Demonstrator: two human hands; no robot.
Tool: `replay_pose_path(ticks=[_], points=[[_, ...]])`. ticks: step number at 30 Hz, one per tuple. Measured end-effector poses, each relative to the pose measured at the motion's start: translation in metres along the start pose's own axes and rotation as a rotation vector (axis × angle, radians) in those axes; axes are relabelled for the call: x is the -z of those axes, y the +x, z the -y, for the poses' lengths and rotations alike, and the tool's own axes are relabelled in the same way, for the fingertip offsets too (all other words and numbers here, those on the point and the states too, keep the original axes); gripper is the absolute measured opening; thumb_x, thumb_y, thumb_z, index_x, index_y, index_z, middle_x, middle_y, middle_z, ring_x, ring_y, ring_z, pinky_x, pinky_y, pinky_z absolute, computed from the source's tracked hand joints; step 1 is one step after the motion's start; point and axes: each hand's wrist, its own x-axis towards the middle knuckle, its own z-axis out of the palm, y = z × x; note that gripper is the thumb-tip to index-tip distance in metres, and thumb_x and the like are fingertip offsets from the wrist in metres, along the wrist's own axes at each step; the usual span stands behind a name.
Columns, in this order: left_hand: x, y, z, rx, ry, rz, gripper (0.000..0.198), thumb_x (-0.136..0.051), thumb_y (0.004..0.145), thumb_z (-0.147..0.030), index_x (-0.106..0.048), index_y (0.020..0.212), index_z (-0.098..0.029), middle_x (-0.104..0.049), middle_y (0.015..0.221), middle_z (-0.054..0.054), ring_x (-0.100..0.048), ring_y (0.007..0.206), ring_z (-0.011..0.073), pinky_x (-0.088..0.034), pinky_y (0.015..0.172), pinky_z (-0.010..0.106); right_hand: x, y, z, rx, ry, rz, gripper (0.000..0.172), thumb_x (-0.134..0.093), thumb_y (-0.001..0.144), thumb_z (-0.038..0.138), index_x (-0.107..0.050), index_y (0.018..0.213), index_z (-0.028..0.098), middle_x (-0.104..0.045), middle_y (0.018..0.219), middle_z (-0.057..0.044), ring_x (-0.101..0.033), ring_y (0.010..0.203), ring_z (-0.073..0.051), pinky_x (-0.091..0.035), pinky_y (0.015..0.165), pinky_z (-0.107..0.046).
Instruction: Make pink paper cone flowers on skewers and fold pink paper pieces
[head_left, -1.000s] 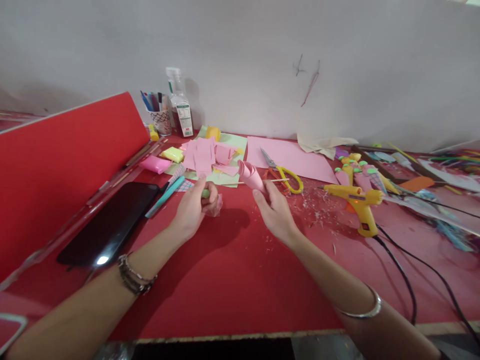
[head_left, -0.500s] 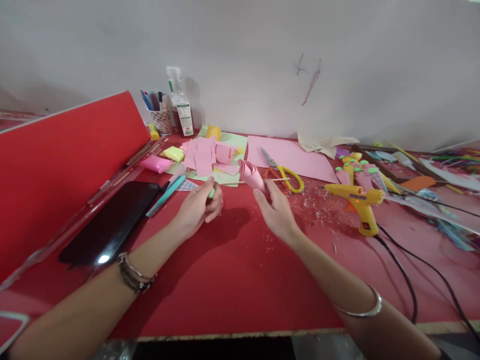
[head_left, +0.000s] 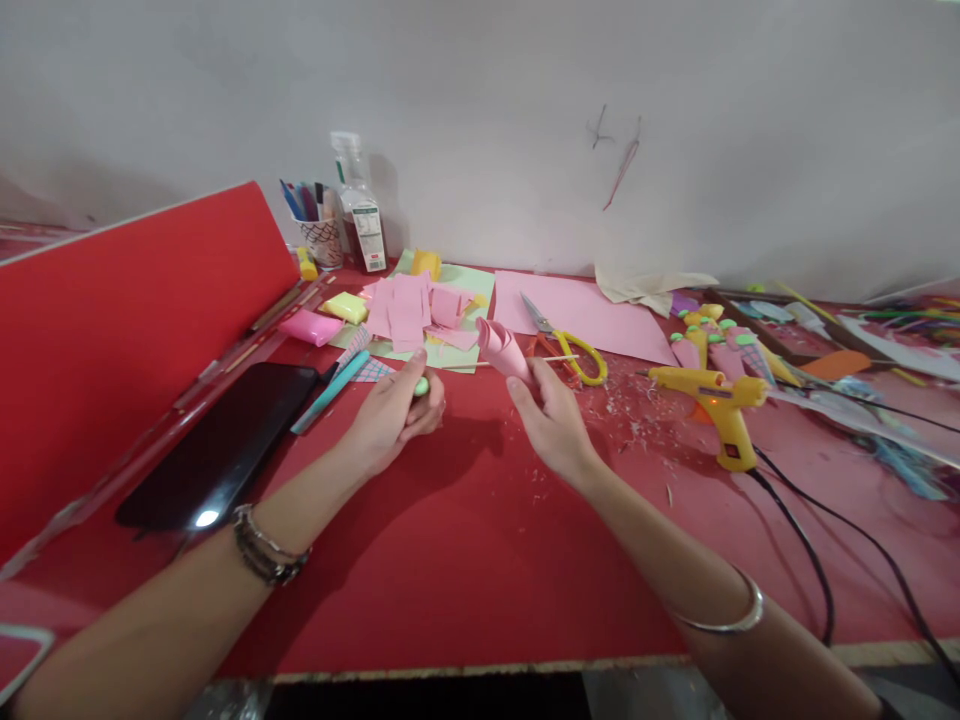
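Read as a dial centred on the view, a pale wall [head_left: 480,120] fills the top, from ten through to two o'clock, and the red table [head_left: 450,560] spreads below it. A red panel [head_left: 142,350] rises at nine o'clock. Between eight and nine lies a glossy black device [head_left: 225,440], a bright spot of light on its near end. At two o'clock a pink sheet [head_left: 615,325] lies flat; at eleven, a pale green sheet [head_left: 480,283] sits partly under cut pink strips [head_left: 407,312].

The left hand [head_left: 394,410], at eight o'clock, and the right hand [head_left: 555,425], at four, are held well apart. Just past three, a yellow glue gun [head_left: 712,395] stands on the table, its cord trailing towards four. Between ten and eleven is a clear bottle [head_left: 366,225] of dark liquid, with a cup of pens [head_left: 321,242] just beside it. Yellow-handled scissors [head_left: 581,355] lie near three, partly over the pink sheet.

Almost at the dial's centre is the roll of pink paper [head_left: 501,350], grasped at its lower end by the right hand and tilted towards eleven. A thin stick [head_left: 457,365] shows on both sides of it; whether they touch is unclear. Smallest is the green lump [head_left: 421,387], gripped between the left hand's thumb and curled fingers, at nine o'clock from the roll.
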Motion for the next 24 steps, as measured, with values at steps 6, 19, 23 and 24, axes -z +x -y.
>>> replay_pose_path(ticks=[6, 19, 23, 24], points=[[0.0030, 0.0055, 0.0050, -0.016, -0.040, -0.101, 0.020, -0.055, 0.073, -0.031, -0.057, 0.087, -0.018, -0.047, 0.050, -0.006, -0.042, 0.041, 0.0058, -0.035, 0.040, 0.019, -0.0004, -0.0006, -0.0012, 0.011, -0.002, 0.015, 0.012, -0.039, 0.078, 0.030, -0.037, 0.071, 0.020, -0.040, 0.055, 0.004, -0.037, 0.050, -0.009, -0.029, 0.049, -0.023], [0.0030, 0.0045, 0.0031, -0.013, -0.096, -0.129, 0.018, -0.053, 0.075, -0.031, -0.059, 0.073, -0.014, -0.051, 0.048, -0.004, -0.043, 0.040, 0.0052, -0.037, 0.040, 0.018, -0.0001, -0.0006, -0.0018, 0.023, 0.005, 0.021, 0.013, -0.039, 0.078, 0.029, -0.037, 0.069, 0.020, -0.041, 0.057, 0.004, -0.037, 0.052, -0.009, -0.029, 0.049, -0.022], [-0.0002, 0.0056, 0.0029, 0.009, -0.122, -0.189, 0.021, -0.057, 0.070, -0.012, -0.060, 0.091, -0.016, -0.064, 0.076, 0.002, -0.057, 0.065, 0.0085, -0.043, 0.050, 0.017, -0.0003, -0.0003, -0.0017, 0.026, 0.017, 0.021, 0.013, -0.040, 0.078, 0.030, -0.037, 0.069, 0.020, -0.041, 0.057, 0.003, -0.037, 0.052, -0.010, -0.029, 0.049, -0.022], [-0.0008, 0.0058, 0.0027, 0.016, -0.121, -0.196, 0.022, -0.056, 0.071, -0.010, -0.060, 0.092, -0.016, -0.065, 0.081, 0.004, -0.059, 0.071, 0.0101, -0.044, 0.051, 0.017, -0.0003, -0.0004, -0.0015, 0.029, 0.022, 0.022, 0.013, -0.040, 0.078, 0.030, -0.038, 0.070, 0.019, -0.041, 0.058, 0.003, -0.037, 0.053, -0.010, -0.029, 0.049, -0.022]])
